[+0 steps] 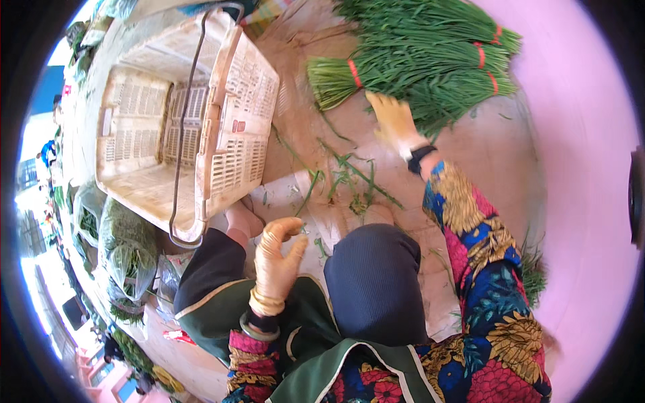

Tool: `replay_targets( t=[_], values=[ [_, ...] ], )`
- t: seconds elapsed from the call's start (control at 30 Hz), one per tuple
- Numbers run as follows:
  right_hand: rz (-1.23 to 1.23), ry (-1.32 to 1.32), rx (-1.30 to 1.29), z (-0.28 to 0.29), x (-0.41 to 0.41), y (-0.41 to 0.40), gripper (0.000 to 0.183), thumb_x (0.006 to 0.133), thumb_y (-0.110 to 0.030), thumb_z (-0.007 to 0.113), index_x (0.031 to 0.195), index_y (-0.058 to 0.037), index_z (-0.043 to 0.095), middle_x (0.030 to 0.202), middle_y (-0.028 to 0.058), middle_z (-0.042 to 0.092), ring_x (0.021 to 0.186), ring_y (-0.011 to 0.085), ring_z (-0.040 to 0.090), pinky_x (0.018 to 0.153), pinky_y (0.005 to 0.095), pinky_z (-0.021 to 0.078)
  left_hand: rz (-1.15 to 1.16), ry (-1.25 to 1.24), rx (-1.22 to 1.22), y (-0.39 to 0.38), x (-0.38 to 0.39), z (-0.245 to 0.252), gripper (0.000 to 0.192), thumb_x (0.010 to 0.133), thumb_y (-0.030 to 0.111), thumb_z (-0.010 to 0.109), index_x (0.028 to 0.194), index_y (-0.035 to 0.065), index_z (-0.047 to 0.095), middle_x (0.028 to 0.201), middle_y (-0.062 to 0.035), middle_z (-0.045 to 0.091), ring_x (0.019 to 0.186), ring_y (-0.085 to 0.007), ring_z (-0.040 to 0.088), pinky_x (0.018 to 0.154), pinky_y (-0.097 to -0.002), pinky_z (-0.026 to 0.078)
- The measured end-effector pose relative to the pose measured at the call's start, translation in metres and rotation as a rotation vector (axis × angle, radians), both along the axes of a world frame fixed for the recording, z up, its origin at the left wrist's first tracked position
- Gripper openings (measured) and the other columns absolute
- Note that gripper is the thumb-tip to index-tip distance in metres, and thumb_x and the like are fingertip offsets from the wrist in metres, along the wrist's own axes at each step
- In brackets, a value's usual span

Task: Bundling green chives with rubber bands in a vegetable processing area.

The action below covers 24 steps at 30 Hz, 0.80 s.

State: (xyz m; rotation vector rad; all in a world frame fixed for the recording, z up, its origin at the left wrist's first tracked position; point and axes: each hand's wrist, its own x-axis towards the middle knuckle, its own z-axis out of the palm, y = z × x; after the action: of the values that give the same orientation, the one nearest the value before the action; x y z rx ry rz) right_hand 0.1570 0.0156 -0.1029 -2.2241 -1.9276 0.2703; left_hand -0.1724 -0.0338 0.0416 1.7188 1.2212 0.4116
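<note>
My right hand (395,123), in a cream glove, reaches forward with its fingers stretched out and nothing visible in them. Its fingertips are beside the cut ends of a bunch of garlic chives (335,83) tied with a red band; whether they touch it I cannot tell. Several more banded bunches of green chives (428,55) lie stacked there, with cut ends facing right. Above my lap, my left hand (279,259) is raised in a matching glove, fingers half curled, thumb apart, holding nothing.
A dirty white plastic crate (242,116) with a metal handle (184,126) lies tipped at the left. Loose chive stalks (360,176) are scattered on the floor covering. Filled plastic bags (128,247) stand beyond the crate. A pink wall (579,176) borders the right side.
</note>
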Motion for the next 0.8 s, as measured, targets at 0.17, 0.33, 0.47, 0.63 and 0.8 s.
replay_targets(
  t=[0.17, 0.33, 0.47, 0.63, 0.8],
  values=[
    [0.103, -0.544, 0.223, -0.064, 0.003, 0.127, 0.051, 0.083, -0.010, 0.051, 0.133, -0.0101, 0.041, 0.119, 0.0053, 0.054, 0.115, 0.0218, 0.050, 0.086, 0.0383, 0.0406, -0.075, 0.125, 0.050, 0.022, 0.008, 0.010, 0.031, 0.073, -0.002, 0.067, 0.103, 0.0015, 0.061, 0.100, -0.0107, 0.064, 0.092, -0.0243, 0.061, 0.084, -0.0319, 0.047],
    [0.059, -0.666, 0.023, -0.114, 0.024, 0.173, 0.046, 0.090, -0.012, 0.043, 0.135, -0.0163, 0.040, 0.111, 0.0070, 0.060, 0.108, 0.0228, 0.054, 0.088, 0.0407, 0.0373, 0.006, 0.107, -0.062, 0.037, 0.005, 0.014, 0.033, 0.072, -0.003, 0.067, 0.103, 0.0010, 0.061, 0.101, -0.0117, 0.064, 0.093, -0.0237, 0.062, 0.085, -0.0327, 0.047],
    [0.145, -0.563, -0.071, -0.100, 0.021, 0.175, 0.057, 0.072, -0.014, 0.064, 0.125, -0.0112, 0.042, 0.108, 0.0084, 0.060, 0.105, 0.0246, 0.057, 0.092, 0.0398, 0.0368, 0.019, 0.064, -0.142, 0.038, 0.002, 0.016, 0.032, 0.073, 0.000, 0.067, 0.105, 0.0004, 0.061, 0.101, -0.0117, 0.064, 0.093, -0.0228, 0.061, 0.085, -0.0324, 0.046],
    [0.416, -0.420, -0.084, -0.072, 0.006, 0.134, 0.069, 0.061, -0.021, 0.073, 0.121, -0.0072, 0.043, 0.100, 0.0069, 0.057, 0.098, 0.0246, 0.057, 0.098, 0.0415, 0.0329, 0.021, 0.067, -0.127, 0.034, -0.001, 0.018, 0.030, 0.074, 0.000, 0.069, 0.103, 0.0029, 0.061, 0.096, -0.0126, 0.064, 0.087, -0.0276, 0.063, 0.079, -0.0332, 0.049],
    [0.572, 0.154, 0.303, 0.000, -0.043, 0.055, 0.062, 0.065, -0.025, 0.074, 0.119, -0.0114, 0.046, 0.101, 0.0050, 0.060, 0.102, 0.0218, 0.058, 0.098, 0.0433, 0.0331, 0.042, 0.122, -0.133, 0.016, -0.011, 0.004, 0.022, 0.081, 0.005, 0.063, 0.102, -0.0018, 0.062, 0.093, -0.0106, 0.064, 0.086, -0.0180, 0.061, 0.080, -0.0291, 0.047]
  ],
)
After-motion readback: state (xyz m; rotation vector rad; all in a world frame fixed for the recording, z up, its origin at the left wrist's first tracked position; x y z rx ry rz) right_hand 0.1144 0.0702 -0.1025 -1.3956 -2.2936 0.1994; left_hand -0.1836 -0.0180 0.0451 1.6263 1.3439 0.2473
